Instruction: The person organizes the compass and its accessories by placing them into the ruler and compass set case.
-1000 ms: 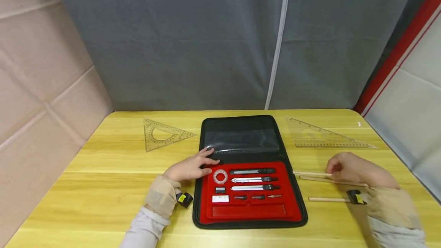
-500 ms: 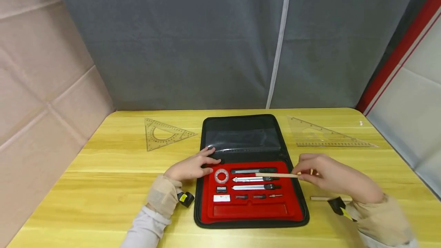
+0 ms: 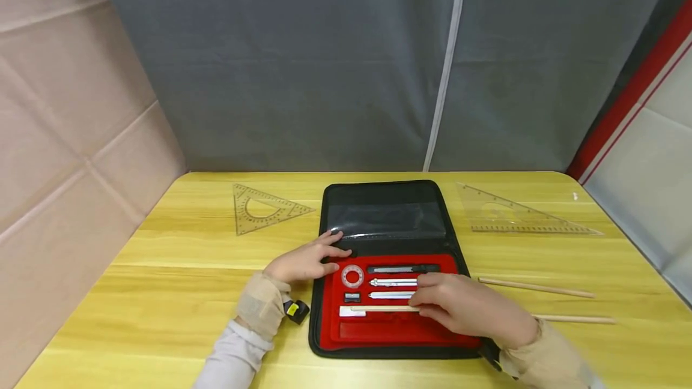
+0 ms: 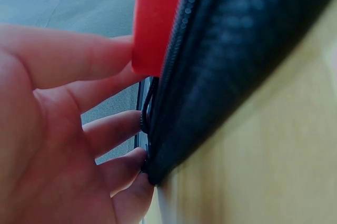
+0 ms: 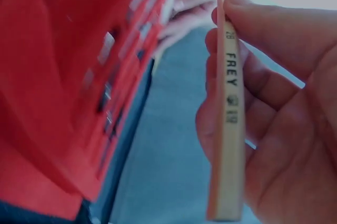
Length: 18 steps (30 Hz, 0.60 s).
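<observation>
- The right hand (image 3: 459, 305) pinches a pale wooden pencil (image 3: 384, 309) between thumb and fingers; in the right wrist view the thumb presses along its shaft, with "FREY" printed there.
- The left hand (image 3: 303, 262) lies at the left edge of the opened case (image 3: 397, 353), its fingers spread and fairly straight, touching that edge and seemingly steadying it.
- The held pencil lies crosswise over the red tray (image 3: 330, 323), its far end above the white eraser (image 3: 346, 311). Whether it touches anything beneath, I cannot tell.
- The step in hand looks like bringing this pencil to its place in the case.
- Just nearer the person runs a long bare recess (image 3: 391, 332), a likely home for it. The next move would then call for shifting the pencil toward the person, keeping it parallel to the slot, and lowering it level; catching the eraser or slot rim is the risk.
- Farther out, on the table (image 3: 162, 293) right of the case, lie a second pencil (image 3: 535, 287) and a third pencil (image 3: 575, 319), apart from each other; both probably remain to be handled.
</observation>
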Tool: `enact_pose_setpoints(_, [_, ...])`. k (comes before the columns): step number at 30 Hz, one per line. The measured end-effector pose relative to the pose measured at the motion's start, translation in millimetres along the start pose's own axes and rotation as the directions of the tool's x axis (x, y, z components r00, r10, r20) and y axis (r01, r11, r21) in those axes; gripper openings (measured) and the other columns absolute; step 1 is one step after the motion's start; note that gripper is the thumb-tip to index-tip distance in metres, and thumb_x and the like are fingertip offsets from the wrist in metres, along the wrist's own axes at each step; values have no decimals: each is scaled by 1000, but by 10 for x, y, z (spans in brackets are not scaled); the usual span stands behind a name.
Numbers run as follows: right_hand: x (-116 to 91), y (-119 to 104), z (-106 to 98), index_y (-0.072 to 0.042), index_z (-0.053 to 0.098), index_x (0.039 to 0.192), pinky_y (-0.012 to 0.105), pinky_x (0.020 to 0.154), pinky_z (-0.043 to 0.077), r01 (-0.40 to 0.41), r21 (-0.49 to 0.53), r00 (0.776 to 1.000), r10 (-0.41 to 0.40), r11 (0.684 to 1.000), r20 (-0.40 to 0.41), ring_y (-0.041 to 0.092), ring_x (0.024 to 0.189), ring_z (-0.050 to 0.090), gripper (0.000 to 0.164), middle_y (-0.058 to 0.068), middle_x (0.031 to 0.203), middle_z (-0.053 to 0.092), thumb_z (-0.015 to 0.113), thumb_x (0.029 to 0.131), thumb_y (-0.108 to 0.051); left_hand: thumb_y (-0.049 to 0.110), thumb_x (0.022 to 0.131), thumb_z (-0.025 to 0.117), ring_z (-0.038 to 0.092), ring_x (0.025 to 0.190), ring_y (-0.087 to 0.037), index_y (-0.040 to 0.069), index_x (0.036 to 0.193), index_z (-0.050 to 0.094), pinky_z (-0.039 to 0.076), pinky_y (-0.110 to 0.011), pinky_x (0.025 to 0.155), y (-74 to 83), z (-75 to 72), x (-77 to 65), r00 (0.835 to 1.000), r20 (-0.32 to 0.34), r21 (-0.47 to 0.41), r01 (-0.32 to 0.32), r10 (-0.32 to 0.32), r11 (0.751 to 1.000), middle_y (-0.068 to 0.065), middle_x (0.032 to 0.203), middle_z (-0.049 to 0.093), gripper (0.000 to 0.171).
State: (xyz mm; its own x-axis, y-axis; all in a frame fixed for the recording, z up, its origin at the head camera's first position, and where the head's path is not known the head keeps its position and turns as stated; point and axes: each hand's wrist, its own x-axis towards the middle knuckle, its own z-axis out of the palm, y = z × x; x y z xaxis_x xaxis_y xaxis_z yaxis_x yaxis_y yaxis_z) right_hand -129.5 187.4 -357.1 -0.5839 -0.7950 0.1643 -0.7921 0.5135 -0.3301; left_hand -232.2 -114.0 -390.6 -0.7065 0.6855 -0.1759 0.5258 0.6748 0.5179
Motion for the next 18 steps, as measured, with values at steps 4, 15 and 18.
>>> enact_pose_setpoints(4, [45, -29, 88, -17, 74, 96, 19, 73, 53, -29, 3, 998, 29, 1000, 55, 2, 83, 56, 14, -9, 93, 65, 75, 83, -12, 15, 93, 56, 15, 145, -41, 6, 134, 58, 32, -56, 109, 0, 5, 11, 1000, 5, -4, -4, 4, 1000, -18, 157, 26, 42])
enact_pose_setpoints(15, [160, -107, 282, -20, 67, 83, 17, 68, 50, -26, -88, 996, 34, 996, 81, 0, 76, 54, 11, -14, 82, 61, 76, 82, -15, 15, 93, 56, 15, 145, -41, 6, 133, 58, 31, -56, 110, 2, 1, 4, 1000, 2, -7, 7, -7, 1000, -18, 156, 26, 41])
enact_pose_setpoints(18, [181, -114, 310, -20, 66, 81, 16, 64, 49, -24, -124, 997, 33, 992, 74, -1, 72, 53, 13, -14, 78, 59, 78, 81, -16, 14, 93, 56, 16, 145, -40, 5, 133, 58, 30, -55, 110, 8, -2, 5, 1000, 1, -10, 5, -5, 1000, -18, 156, 26, 41])
